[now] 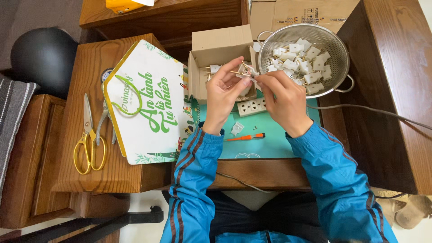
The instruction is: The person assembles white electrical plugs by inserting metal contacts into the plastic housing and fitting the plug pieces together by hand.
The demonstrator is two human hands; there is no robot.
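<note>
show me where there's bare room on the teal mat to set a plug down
The widest free patch of the teal mat lies below the orange screwdriver, between the two blue sleeves. A smaller strip sits right of the white socket strip, under the right hand. It is crowded up top, where the left hand, cardboard box and metal colander meet.

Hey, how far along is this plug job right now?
Done so far: a few pieces lie in the cardboard box. In hand: the left hand and right hand together hold one white plug with brass prongs. Left: the metal colander is well filled with white plugs.
</note>
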